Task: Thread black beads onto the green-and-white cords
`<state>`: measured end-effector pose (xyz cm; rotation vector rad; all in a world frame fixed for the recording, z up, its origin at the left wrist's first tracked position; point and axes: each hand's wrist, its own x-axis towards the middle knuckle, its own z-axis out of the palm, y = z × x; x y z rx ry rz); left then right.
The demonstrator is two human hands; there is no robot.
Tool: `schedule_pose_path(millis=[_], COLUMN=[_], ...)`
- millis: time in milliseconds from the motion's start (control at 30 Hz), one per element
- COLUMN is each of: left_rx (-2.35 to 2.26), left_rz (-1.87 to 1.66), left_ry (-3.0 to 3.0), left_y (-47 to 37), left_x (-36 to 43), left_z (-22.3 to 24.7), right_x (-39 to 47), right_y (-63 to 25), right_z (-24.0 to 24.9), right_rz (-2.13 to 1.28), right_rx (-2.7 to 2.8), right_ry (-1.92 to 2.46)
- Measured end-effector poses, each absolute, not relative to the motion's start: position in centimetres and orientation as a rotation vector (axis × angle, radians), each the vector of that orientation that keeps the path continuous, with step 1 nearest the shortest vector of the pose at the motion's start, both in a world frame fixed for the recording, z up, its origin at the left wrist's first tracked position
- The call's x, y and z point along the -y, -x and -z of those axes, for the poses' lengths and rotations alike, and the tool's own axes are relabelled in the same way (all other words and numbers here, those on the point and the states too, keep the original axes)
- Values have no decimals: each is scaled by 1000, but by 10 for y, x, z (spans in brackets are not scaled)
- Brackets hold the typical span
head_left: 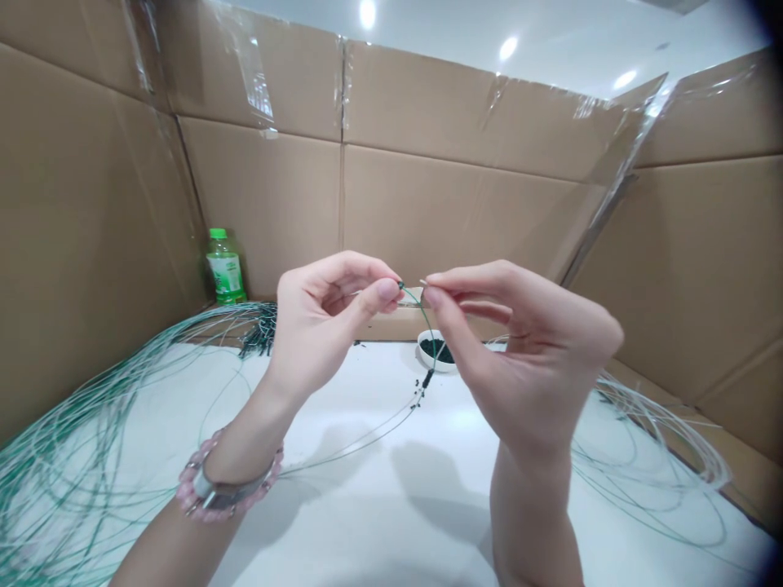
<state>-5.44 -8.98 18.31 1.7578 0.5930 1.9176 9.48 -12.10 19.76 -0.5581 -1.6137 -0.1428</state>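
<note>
My left hand (333, 314) pinches a small dark piece (401, 285) between thumb and forefinger, at the end of a green wire (426, 316). To its right, my right hand (519, 342) pinches the pale tip of a white wire (423, 282). A short gap separates the two sets of fingertips. Both wires run down to a black sleeve (427, 378), with several tiny dark bits around the strands just below it. From there, thin strands trail down to the left toward my left wrist. Behind the wires sits a white bowl (438, 366) of small dark pieces.
Bundles of green and white wires (91, 432) lie at the left, their dark ends gathered near a green bottle (226, 269). More looped wires (661, 440) lie at the right. Cardboard walls (465, 187) stand around the white table (360, 530).
</note>
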Motion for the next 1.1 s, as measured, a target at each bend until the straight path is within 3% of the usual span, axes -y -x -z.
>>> schedule_pose_path(millis=[1100], left_rx=[-670], left_rz=[-1923], left_ry=[-1834], left_y=[51], left_x=[95], left_z=[-186], right_x=[120], right_y=[-94], right_z=[-199], right_rz=[189], right_rx=[1680], right_ry=[608])
